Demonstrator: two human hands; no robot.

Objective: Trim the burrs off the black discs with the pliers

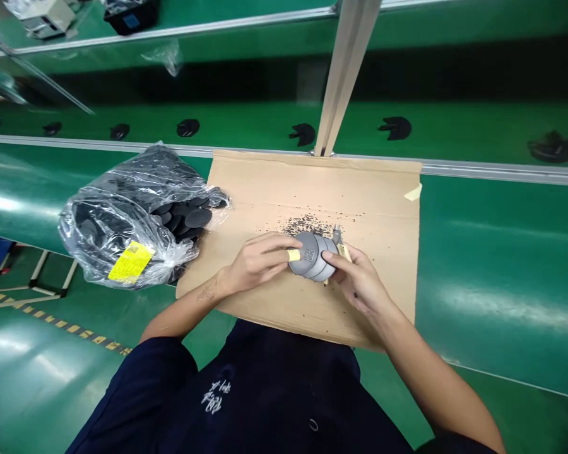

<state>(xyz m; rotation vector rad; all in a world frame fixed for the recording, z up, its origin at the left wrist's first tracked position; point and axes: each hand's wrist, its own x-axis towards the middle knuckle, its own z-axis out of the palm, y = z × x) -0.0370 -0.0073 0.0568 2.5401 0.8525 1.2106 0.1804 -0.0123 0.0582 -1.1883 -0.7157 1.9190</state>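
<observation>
A few grey round plastic discs (310, 253), fanned over one another with raised marking on the top face, are held over the cardboard. My left hand (260, 261) grips their left edge, with yellow tape around one fingertip. On the other side, my right hand (360, 277) pinches the discs with its thumb on top. Small cutting pliers (337, 236) also sit in my right hand, metal tips pointing away from me and the handles mostly hidden by the fingers. Just beyond the discs, many tiny black scraps (307, 224) lie scattered.
A brown cardboard sheet (265, 183) covers the green bench. To the left, a clear plastic bag (123, 195) with a yellow label spills black discs (197, 218). Black parts (303, 134) stand spaced along the green surface behind the metal rail. An upright post (348, 69) rises at the back.
</observation>
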